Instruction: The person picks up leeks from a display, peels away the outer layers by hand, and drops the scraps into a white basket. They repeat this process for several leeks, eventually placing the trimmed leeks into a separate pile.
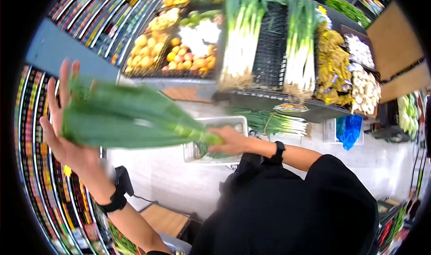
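Observation:
My right hand (231, 140) is wrapped round the pale-green stalk end of a leek (130, 116), held up in front of me. Its broad green leaves fan out to the left and are blurred by motion. At the leaf ends, my left hand (74, 149) has its fingers spread, with the leaves overlapping its palm in this view. Below the leek, a white plastic crate (240, 120) sits on the floor with some greens in it.
A long bundle of leeks (278, 122) lies on the floor beside the crate. Ahead stand black produce bins with more leeks (244, 35), fruit (146, 50) and garlic (364, 86). Packed shelves (33, 151) line the left. A blue bag (349, 130) is at right.

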`<state>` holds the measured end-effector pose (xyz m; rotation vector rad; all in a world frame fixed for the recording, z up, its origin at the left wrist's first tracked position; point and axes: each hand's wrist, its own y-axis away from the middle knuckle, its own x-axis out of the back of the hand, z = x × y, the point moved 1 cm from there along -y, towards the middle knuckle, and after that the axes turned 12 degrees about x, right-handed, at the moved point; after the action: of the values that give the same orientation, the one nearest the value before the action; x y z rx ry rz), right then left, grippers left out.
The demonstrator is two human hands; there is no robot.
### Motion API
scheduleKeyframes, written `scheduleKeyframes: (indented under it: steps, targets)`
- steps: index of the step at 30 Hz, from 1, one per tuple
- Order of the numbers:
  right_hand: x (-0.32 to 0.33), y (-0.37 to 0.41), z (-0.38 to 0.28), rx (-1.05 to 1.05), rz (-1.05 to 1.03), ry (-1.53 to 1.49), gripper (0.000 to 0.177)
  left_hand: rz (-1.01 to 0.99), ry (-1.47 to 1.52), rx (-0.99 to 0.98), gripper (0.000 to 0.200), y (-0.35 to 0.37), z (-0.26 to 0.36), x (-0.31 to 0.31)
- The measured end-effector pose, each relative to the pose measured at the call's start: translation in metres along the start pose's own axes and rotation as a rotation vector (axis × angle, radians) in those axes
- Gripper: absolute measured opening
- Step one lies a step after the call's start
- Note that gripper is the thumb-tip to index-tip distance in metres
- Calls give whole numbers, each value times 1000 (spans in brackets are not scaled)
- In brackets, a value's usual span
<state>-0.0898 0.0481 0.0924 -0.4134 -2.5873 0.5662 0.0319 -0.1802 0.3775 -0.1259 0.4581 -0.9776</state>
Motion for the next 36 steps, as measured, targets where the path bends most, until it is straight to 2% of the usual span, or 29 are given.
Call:
scheduleKeyframes:
  steps: [1,2,3,4,5,6,7,8,9,11,13,14,15,17,19,20,21,22,23,25,26,27,29,30,32,33,34,36]
  targets:
    - [27,4,1,73,154,94,44,-105,39,48,88,-18,-12,-4]
    - [64,15,2,-85,162,111,45,-101,78,44,91,-35,-32,-15]
    - [101,26,3,-160,278,143,46,-89,116,41,94,-48,-58,-28]
    - [140,27,-14,-433,344,164,32,-86,58,60,93,-55,-82,-42]
    - [176,35,0,-127,522,359,28,-106,16,114,88,-59,-109,-57]
    - [213,45,7,-359,630,369,25,-11,-52,216,81,-59,-132,-84]
    - [251,46,16,-306,738,352,24,-55,54,311,68,-69,-173,-80]
    - [289,46,22,-407,820,354,27,-42,-35,387,58,-77,-201,-92]
    - [328,44,30,-508,899,350,30,-153,-70,361,52,-77,-220,-104]
    - [401,41,87,-318,1016,539,29,-128,-165,421,43,-88,-263,-127]
    - [459,37,141,-370,1065,300,33,-183,-404,361,42,-103,-307,-139]
    - [479,33,172,-366,1114,438,36,-183,-412,403,39,-110,-338,-140]
    - [488,32,196,-355,1131,319,36,-214,-517,395,37,-118,-363,-143]
    - [498,62,268,-508,1061,377,38,-285,-824,320,37,-135,-406,-150]
    - [490,102,325,-732,898,448,41,-305,-838,391,39,-149,-434,-164]
    - [484,102,325,-730,946,389,44,-307,-842,392,39,-159,-451,-166]
    - [475,100,321,-731,984,331,47,-298,-934,302,42,-165,-471,-165]
    - [474,98,316,-771,1005,313,57,-286,-1024,211,45,-170,-485,-167]
    - [479,100,321,-775,996,306,57,-280,-1029,220,45,-179,-501,-169]
    - [470,102,321,-788,842,819,68,-181,-1197,115,54,-194,-521,-173]
    - [462,102,303,-849,779,818,74,-174,-1294,103,62,-200,-529,-173]
    - [457,108,298,-802,790,776,75,-144,-1376,106,67,-206,-541,-172]
    - [436,105,261,-496,844,1083,53,-118,-1372,300,63,-218,-557,-173]
    - [426,102,247,-497,837,1075,53,-113,-1376,308,63,-223,-560,-176]
    - [403,91,226,-510,1001,409,27,-94,-1503,352,55,-233,-566,-182]
    - [388,78,214,-419,1011,305,11,-94,-1514,364,55,-237,-575,-180]
    - [368,71,226,-368,1008,203,10,-72,-1441,408,45,-242,-586,-176]
    - [340,48,238,-433,913,-86,16,-7,-1326,498,29,-246,-588,-184]
